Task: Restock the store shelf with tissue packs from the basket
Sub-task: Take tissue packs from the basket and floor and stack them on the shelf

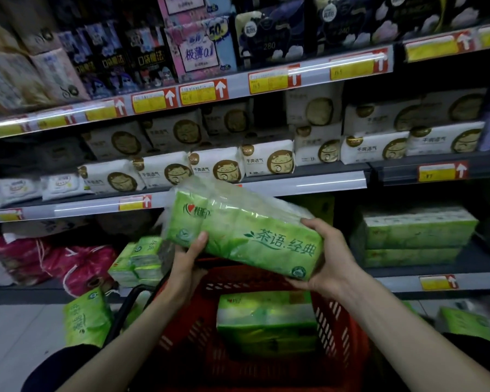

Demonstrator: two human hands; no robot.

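A long green tissue pack (238,230) hangs in the air above the red basket (340,329), tilted down to the right. My left hand (188,260) grips its lower left end from beneath, thumb on the front. My right hand (328,258) clasps its right end. Another green tissue pack (263,318) lies inside the basket. On the lower shelf (478,271) at the right, two green packs (416,236) lie stacked. More green packs (137,261) stand on the same shelf at the left.
White packs with a cat emblem (218,165) fill the middle shelf. Dark and pink packs (198,49) crowd the top shelf. Red-pink bags (54,261) sit at the lower left. Green packs lie on the floor at the left (87,321) and right (464,323) of the basket.
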